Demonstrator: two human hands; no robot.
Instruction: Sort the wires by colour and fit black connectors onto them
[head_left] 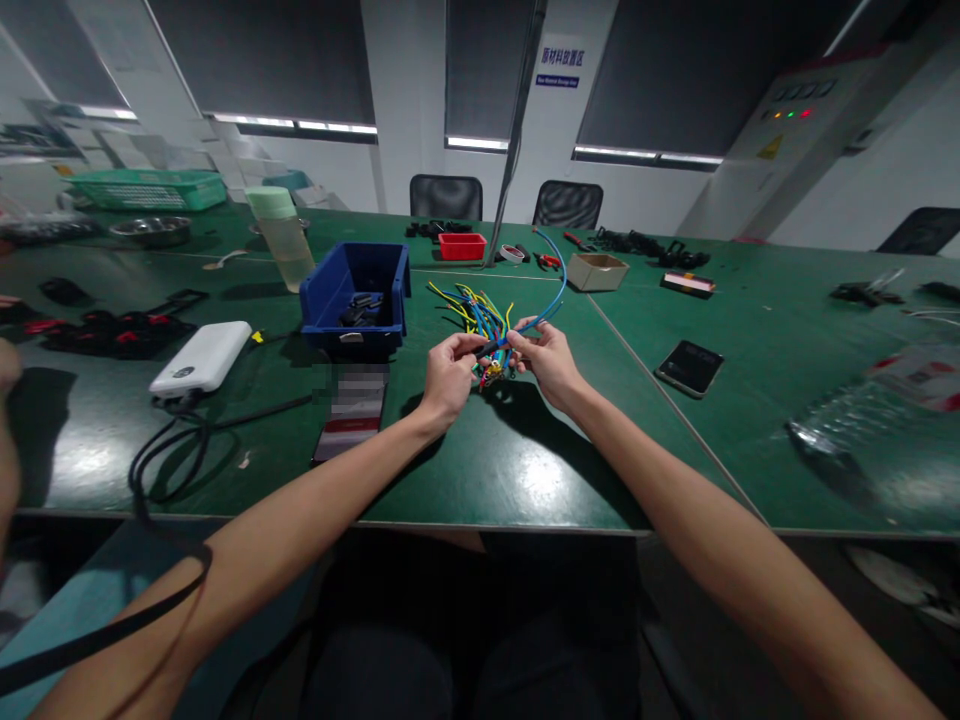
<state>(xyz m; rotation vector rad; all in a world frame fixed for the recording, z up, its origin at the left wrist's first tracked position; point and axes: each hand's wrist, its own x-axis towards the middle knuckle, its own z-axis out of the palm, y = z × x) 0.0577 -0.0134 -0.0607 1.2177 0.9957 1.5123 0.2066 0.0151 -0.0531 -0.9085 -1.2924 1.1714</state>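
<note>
Above the green table, both hands meet in front of a bundle of blue, yellow and green wires [469, 305]. My left hand [450, 375] pinches a small black part [487, 350] whose exact kind I cannot make out. Closed on a blue wire [561, 285], my right hand [547, 362] sits close beside it; the wire's long end curves up and away to the right. Where the blue wire and black part come together, the fingers partly hide them. Below the fingertips, bare or ring-like wire ends [493, 374] show.
A blue bin [352, 335] with black parts stands left of the wires, behind a phone [352, 410]. Further left are a white power bank [202, 358] with a cable and a bottle [281, 240]. A cardboard box [596, 272], another phone [690, 368] and a plastic bottle [862, 405] lie right.
</note>
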